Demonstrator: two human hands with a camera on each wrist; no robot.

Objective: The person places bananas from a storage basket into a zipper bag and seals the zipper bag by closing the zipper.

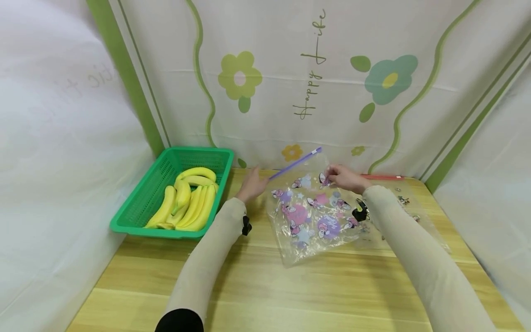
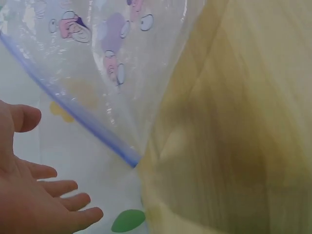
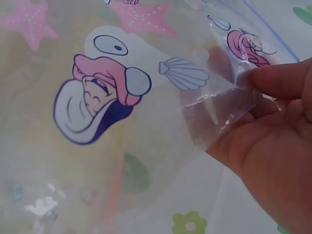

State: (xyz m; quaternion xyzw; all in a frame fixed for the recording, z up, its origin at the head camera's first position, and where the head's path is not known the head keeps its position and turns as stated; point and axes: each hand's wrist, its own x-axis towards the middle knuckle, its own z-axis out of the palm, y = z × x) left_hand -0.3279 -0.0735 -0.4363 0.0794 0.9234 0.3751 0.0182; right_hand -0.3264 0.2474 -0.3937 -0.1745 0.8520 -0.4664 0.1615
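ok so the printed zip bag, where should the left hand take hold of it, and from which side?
Probably the free end of the purple zip strip, approached from the left. The right hand already pinches the printed bag near its top edge, so the mouth is lifted and the strip slants up clear of the table. The left hand is open beside that end, and the strip is stiffer than the film.

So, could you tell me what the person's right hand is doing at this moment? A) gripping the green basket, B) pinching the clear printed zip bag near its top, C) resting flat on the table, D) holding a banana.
B: the right hand pinches the clear printed zip bag near its top, as the right wrist view shows with thumb and fingers closed on the plastic film.
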